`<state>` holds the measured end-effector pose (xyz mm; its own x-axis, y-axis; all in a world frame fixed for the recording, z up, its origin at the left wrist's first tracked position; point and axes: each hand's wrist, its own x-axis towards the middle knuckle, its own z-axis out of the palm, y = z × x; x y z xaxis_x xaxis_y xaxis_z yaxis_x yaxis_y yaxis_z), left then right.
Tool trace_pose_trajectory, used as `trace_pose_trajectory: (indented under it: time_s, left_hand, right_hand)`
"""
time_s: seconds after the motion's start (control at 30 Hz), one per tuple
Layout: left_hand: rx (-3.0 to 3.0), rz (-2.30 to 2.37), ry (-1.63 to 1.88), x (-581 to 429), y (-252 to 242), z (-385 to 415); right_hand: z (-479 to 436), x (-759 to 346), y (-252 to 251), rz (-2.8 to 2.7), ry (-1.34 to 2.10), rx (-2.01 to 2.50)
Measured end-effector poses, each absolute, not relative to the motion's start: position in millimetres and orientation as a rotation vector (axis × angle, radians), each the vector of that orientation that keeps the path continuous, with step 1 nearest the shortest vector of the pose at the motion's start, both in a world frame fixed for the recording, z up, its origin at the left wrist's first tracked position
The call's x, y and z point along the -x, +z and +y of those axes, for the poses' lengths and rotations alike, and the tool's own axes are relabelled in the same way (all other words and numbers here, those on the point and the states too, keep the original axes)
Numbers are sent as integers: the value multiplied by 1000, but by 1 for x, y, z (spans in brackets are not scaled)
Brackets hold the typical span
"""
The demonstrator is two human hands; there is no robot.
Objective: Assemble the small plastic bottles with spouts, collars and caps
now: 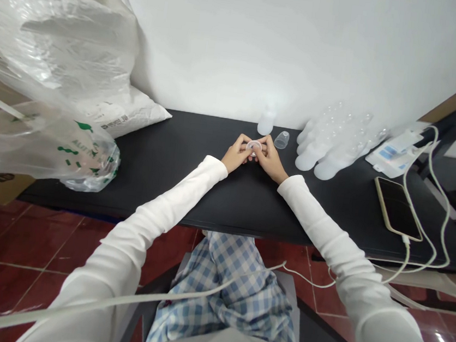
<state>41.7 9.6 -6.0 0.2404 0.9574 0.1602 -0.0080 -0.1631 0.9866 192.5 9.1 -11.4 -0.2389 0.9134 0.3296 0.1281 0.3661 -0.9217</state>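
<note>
Black table [162, 169] against white wall [225, 50]: clear round piece [254, 146] in two hands

Landmark: one translucent white bottle [265, 125], upright on the table's wall side.

- Clear round piece: just in front of the bottle, slightly to its left, held between both hands.
- Left hand [235, 154]: in front and left of the bottle; fingers clamped on the piece.
- Right hand [271, 159]: in front of the bottle; fingers clamped on the piece's other side.
- Clear cap [281, 140]: just right of the bottle, a little forward.
- Group of white bottles [333, 144]: right of the bottle, beyond the cap.
- Phone [397, 208], white cable [407, 254] plugged in: far right of the bottle, nearer the front edge.
- Large white bag [62, 37] and clear bag with green print [89, 162]: well left of the bottle.
</note>
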Motion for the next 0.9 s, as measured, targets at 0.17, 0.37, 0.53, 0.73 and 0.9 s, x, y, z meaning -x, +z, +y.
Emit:
trace_pose_trajectory:
  time_s: [0.17, 0.37, 0.53, 0.73, 0.9]
  left_hand:
    - [-1531, 999, 1123, -39, -3, 7]
    - [-1631, 1113, 1115, -40, 4, -1]
    - [-1632, 1121, 1110, -40, 4, -1]
    - [-1544, 1025, 1071, -37, -5, 9]
    - [-1558, 1003, 1063, -36, -6, 9]
  right_hand:
    - [8, -193, -9, -1648, 1013, 938]
    - [14, -195, -17, -1657, 993, 946]
    - [12, -194, -14, -1620, 991, 936]
    - [11, -197, -6, -1615, 1138, 900]
    - [11, -199, -6, -1648, 1188, 841]
